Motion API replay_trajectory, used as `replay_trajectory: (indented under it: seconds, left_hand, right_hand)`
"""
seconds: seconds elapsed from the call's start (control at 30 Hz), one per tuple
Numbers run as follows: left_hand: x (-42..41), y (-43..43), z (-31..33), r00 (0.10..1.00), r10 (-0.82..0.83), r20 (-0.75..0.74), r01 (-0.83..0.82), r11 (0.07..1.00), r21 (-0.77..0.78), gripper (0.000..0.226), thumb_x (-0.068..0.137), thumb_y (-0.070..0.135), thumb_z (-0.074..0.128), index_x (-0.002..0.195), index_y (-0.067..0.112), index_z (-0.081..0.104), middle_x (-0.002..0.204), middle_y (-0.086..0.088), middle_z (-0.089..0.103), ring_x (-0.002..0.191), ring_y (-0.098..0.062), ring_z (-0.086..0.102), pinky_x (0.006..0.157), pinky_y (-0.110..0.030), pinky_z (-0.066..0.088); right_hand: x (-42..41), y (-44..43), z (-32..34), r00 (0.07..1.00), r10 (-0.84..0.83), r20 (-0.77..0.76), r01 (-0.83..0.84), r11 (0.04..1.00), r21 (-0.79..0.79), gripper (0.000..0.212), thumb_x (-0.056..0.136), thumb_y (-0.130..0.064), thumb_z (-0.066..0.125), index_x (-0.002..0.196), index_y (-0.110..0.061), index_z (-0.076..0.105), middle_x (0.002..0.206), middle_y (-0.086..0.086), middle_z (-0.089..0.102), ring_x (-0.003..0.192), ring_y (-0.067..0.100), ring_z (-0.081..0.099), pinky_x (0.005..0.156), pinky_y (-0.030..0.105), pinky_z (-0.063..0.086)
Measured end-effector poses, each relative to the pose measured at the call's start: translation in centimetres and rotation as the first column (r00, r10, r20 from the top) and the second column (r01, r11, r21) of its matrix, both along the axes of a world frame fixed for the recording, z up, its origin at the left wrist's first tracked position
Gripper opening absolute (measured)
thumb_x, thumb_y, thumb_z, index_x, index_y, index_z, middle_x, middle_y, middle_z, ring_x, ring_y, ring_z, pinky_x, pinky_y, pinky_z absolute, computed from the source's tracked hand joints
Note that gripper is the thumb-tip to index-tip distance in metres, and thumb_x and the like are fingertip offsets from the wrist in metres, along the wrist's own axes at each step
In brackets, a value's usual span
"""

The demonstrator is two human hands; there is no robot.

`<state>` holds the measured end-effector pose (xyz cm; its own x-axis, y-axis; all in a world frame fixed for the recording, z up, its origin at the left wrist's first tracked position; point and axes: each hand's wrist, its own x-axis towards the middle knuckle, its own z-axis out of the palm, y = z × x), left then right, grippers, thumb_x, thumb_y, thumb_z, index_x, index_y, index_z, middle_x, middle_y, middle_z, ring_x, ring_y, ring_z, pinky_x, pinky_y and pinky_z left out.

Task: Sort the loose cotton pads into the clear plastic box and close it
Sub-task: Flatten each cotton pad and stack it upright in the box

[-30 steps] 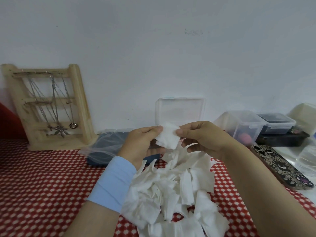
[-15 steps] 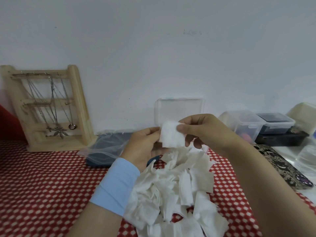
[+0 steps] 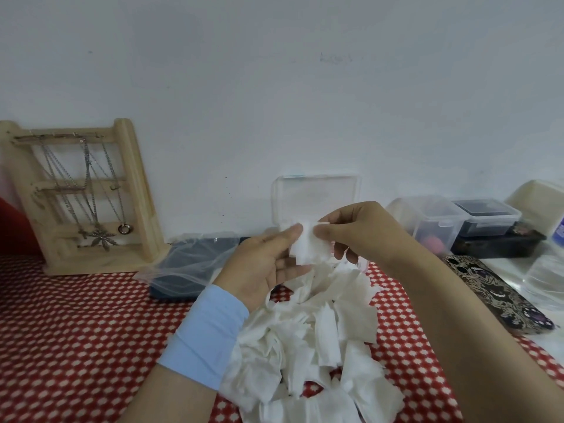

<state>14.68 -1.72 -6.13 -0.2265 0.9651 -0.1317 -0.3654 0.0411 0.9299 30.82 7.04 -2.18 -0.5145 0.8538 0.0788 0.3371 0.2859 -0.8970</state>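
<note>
The left hand (image 3: 268, 264) has rolled palm-up, centre frame; with the right hand (image 3: 360, 230) it pinches one cotton pad (image 3: 308, 251) by its top edge. Likely feather-light and limp: hold edges.

Soft matt cotton pads (image 3: 308, 337), clear glossy plastic box (image 3: 316, 198), pale wooden rack (image 3: 134, 190), woven tablecloth (image 3: 76, 331)

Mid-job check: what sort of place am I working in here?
Probably a home dressing corner against a wall: a wooden necklace stand, small lidded plastic boxes and a red patterned tablecloth. The left hand and right hand pinch a cotton pad.
</note>
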Motion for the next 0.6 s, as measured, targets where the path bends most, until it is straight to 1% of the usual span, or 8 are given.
replay_trajectory:
  seconds: [0.03, 0.07, 0.13, 0.23, 0.3, 0.4, 0.5, 0.6]
  left_hand:
    - [0.0, 0.0, -0.1, 0.999, 0.008, -0.041, -0.008, 1.000, 0.006, 0.039, 0.084, 0.026, 0.074, 0.116, 0.003, 0.071, 0.116, -0.019, 0.073, 0.110, -0.034, 0.070, 0.079, -0.034, 0.063]
    - [0.0, 0.1, -0.2, 0.997, 0.023, -0.068, -0.023, 1.000, 0.010, 0.032, 0.087, 0.020, 0.073, 0.114, 0.002, 0.072, 0.116, -0.019, 0.073, 0.109, -0.033, 0.071, 0.079, -0.034, 0.063]
    - [0.0, 0.1, -0.2, 0.997, 0.053, -0.054, -0.053, 0.999, 0.008, 0.023, 0.096, 0.015, 0.065, 0.113, 0.000, 0.071, 0.113, -0.019, 0.074, 0.104, -0.032, 0.073, 0.079, -0.035, 0.063]
    - [-0.2, 0.1, 0.1, 0.997, 0.044, 0.067, -0.043, 0.999, -0.022, 0.025, 0.099, 0.016, 0.060, 0.115, -0.002, 0.067, 0.110, -0.020, 0.075, 0.099, -0.031, 0.074, 0.074, -0.033, 0.064]
    - [-0.3, 0.1, 0.1, 0.986, 0.053, 0.157, -0.046, 0.998, -0.045, 0.026, 0.098, 0.017, 0.060, 0.116, -0.001, 0.066, 0.106, -0.018, 0.076, 0.090, -0.027, 0.076, 0.068, -0.031, 0.064]
    - [-0.6, 0.2, -0.1, 0.951, 0.160, 0.265, -0.145, 0.987, -0.075, 0.022, 0.097, 0.015, 0.063, 0.113, 0.000, 0.066, 0.098, -0.016, 0.077, 0.084, -0.026, 0.075, 0.066, -0.032, 0.064]
    - [-1.2, 0.2, -0.4, 0.934, 0.268, 0.235, -0.258, 0.963, -0.072, 0.016, 0.096, 0.014, 0.065, 0.107, 0.003, 0.067, 0.092, -0.013, 0.078, 0.074, -0.022, 0.077, 0.068, -0.031, 0.064]
    - [-1.2, 0.2, -0.4, 0.946, 0.265, 0.186, -0.259, 0.964, -0.057, 0.012, 0.096, 0.013, 0.066, 0.104, 0.004, 0.070, 0.094, -0.011, 0.078, 0.078, -0.020, 0.076, 0.066, -0.029, 0.063]
  right_hand:
    - [0.0, 0.0, 0.0, 1.000, 0.002, 0.003, -0.002, 1.000, 0.003, 0.011, 0.087, -0.021, 0.077, 0.079, -0.015, 0.080, 0.056, 0.001, 0.068, 0.041, 0.009, 0.053, 0.048, 0.023, 0.047]
    - [0.0, 0.0, -0.1, 1.000, 0.006, 0.000, -0.006, 1.000, 0.001, 0.011, 0.086, -0.023, 0.079, 0.078, -0.015, 0.080, 0.058, 0.001, 0.069, 0.042, 0.010, 0.054, 0.048, 0.022, 0.047]
    - [0.0, 0.1, -0.1, 1.000, 0.018, -0.024, -0.019, 1.000, -0.016, 0.012, 0.084, -0.025, 0.082, 0.078, -0.015, 0.081, 0.061, 0.001, 0.071, 0.044, 0.010, 0.056, 0.046, 0.021, 0.047]
    - [0.2, 0.4, -0.3, 0.996, 0.037, -0.087, -0.045, 0.995, -0.085, 0.011, 0.081, -0.026, 0.083, 0.078, -0.016, 0.082, 0.073, 0.001, 0.076, 0.053, 0.013, 0.063, 0.047, 0.023, 0.045]
    - [0.5, 0.8, -0.5, 0.991, 0.035, -0.127, -0.055, 0.986, -0.160, 0.013, 0.080, -0.028, 0.084, 0.081, -0.015, 0.082, 0.077, 0.003, 0.077, 0.057, 0.014, 0.066, 0.048, 0.023, 0.045]
    - [0.9, 1.5, -0.9, 0.989, -0.032, -0.144, 0.003, 0.980, -0.198, 0.016, 0.080, -0.028, 0.083, 0.085, -0.013, 0.082, 0.078, 0.005, 0.077, 0.058, 0.013, 0.066, 0.048, 0.024, 0.045]
    - [1.3, 1.9, -0.7, 0.976, -0.070, -0.205, 0.039, 0.988, -0.148, 0.016, 0.084, -0.023, 0.080, 0.088, -0.007, 0.079, 0.074, 0.005, 0.072, 0.054, 0.012, 0.062, 0.048, 0.026, 0.046]
    - [1.0, 1.2, -0.1, 0.953, 0.039, -0.302, -0.080, 0.989, -0.123, 0.015, 0.086, -0.019, 0.077, 0.086, -0.004, 0.075, 0.070, 0.002, 0.068, 0.051, 0.014, 0.058, 0.042, 0.024, 0.039]
